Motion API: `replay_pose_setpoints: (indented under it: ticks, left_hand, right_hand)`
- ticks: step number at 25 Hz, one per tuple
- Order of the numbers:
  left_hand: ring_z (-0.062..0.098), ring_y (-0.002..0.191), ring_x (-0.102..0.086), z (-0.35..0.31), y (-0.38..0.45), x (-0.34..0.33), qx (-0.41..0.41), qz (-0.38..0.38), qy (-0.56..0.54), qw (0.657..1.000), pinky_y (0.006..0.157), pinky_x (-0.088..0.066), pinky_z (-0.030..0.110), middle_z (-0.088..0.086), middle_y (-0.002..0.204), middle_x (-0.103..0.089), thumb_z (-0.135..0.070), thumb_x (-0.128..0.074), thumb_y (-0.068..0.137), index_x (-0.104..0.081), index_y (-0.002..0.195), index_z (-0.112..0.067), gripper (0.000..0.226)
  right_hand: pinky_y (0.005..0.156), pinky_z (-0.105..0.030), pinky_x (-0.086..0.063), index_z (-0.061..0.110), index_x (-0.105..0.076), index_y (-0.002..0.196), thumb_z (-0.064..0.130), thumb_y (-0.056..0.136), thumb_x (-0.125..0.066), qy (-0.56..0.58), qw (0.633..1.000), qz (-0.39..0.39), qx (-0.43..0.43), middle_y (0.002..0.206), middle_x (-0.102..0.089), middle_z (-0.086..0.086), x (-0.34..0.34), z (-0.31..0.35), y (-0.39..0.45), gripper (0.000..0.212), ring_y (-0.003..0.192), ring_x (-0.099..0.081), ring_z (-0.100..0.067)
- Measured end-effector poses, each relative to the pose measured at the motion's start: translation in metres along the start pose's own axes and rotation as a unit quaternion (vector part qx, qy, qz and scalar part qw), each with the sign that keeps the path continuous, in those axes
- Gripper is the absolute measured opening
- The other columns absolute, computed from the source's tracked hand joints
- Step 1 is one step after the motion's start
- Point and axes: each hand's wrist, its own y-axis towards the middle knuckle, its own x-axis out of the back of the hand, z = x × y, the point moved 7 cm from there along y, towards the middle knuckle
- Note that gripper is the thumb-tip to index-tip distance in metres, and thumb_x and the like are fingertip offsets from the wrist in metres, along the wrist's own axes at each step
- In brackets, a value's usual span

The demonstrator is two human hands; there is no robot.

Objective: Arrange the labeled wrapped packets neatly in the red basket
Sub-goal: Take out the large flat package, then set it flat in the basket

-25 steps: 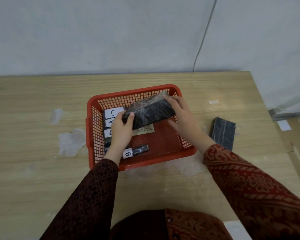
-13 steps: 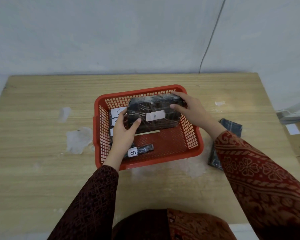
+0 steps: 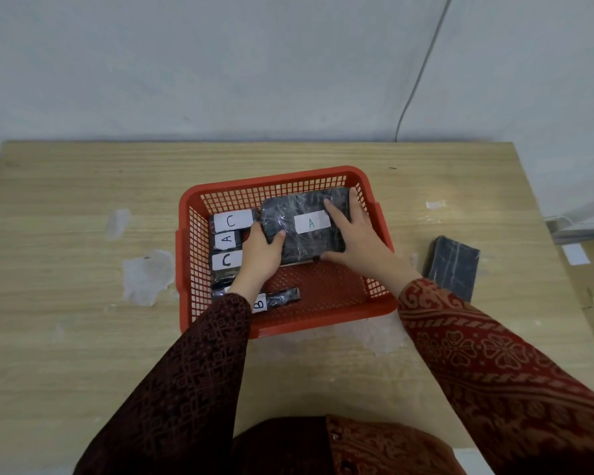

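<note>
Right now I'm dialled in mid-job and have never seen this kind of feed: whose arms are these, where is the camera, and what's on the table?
There is no machine here. A person works with bare hands, and the single picture comes from a wide-angle camera worn on their head, looking forward and down.

On the wooden table stands a red basket. Both hands are on a large dark wrapped packet labelled A at the basket's far side: the left hand at its left end, the right hand over its right end.

Along the basket's left wall lie smaller packets labelled C, A and what looks like another C. A slim one labelled B lies near the front. One dark packet sits on the table, right of the basket, label not visible.
</note>
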Motion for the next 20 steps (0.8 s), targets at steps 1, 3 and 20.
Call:
replay_pose_setpoints:
  ticks: [1,3,20]
  left_hand:
    - [0.03,0.126,-0.049,-0.002,0.002,-0.001,0.004,-0.001,0.005,1.0,0.089,-0.036,0.027,0.013,0.139,-0.051,-0.03,-0.049,0.097,-0.036,0.14,-0.007,0.05]
    - [0.031,0.125,-0.049,-0.002,0.006,-0.004,0.01,-0.001,0.017,1.0,0.089,-0.038,0.027,0.014,0.139,-0.05,-0.03,-0.052,0.096,-0.032,0.141,-0.006,0.055]
    - [0.039,0.137,-0.029,-0.001,-0.007,-0.012,-0.058,-0.05,0.261,0.962,0.108,-0.033,0.052,0.02,0.149,-0.031,-0.06,-0.057,0.083,-0.016,0.151,-0.025,0.087]
  right_hand:
    - [0.116,-0.05,-0.014,0.029,-0.001,0.15,0.031,0.078,-0.073,-0.031,0.999,0.017,0.008,0.155,0.026,-0.014,-0.006,-0.001,-0.001,0.101,0.145,0.011,-0.038]
    - [0.114,-0.053,-0.017,0.027,0.002,0.15,0.028,0.083,-0.068,-0.086,0.996,0.023,0.018,0.155,0.026,-0.017,-0.012,-0.004,-0.001,0.097,0.143,0.014,-0.04]
    - [0.11,-0.031,-0.029,0.011,-0.053,0.128,0.016,0.093,-0.053,0.006,0.98,-0.089,0.179,0.14,-0.048,-0.013,0.018,0.015,-0.065,0.036,0.131,-0.041,-0.024]
